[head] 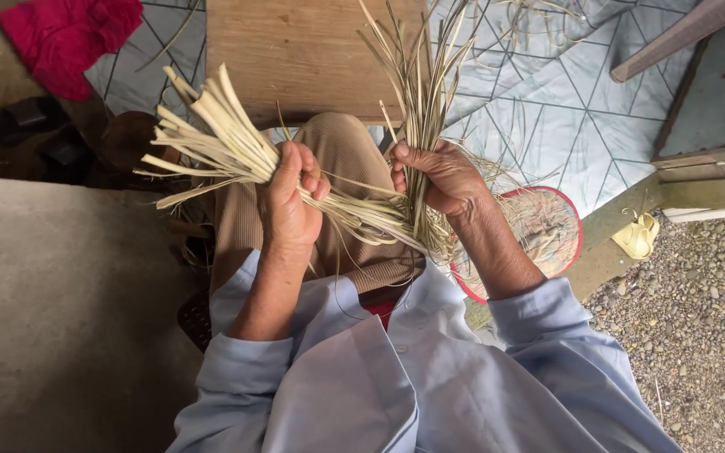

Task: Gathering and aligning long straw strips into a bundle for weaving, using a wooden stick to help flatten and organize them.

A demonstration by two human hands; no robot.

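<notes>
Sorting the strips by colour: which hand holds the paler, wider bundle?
The left hand. Its bundle is cream, with broad flat strips fanning left; the right hand grips thinner, greener strips standing upward.

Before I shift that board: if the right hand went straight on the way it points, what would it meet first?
Probably the wooden board, past the thin green strips that the right hand grips; depth is unclear.

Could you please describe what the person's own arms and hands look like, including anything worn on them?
Both arms wear loose, pale blue long sleeves, pushed up to bare the forearms. The left hand and right hand are bare: no gloves, rings, watch or bracelets show. The sleeve fabric is plain, without pattern.
</notes>
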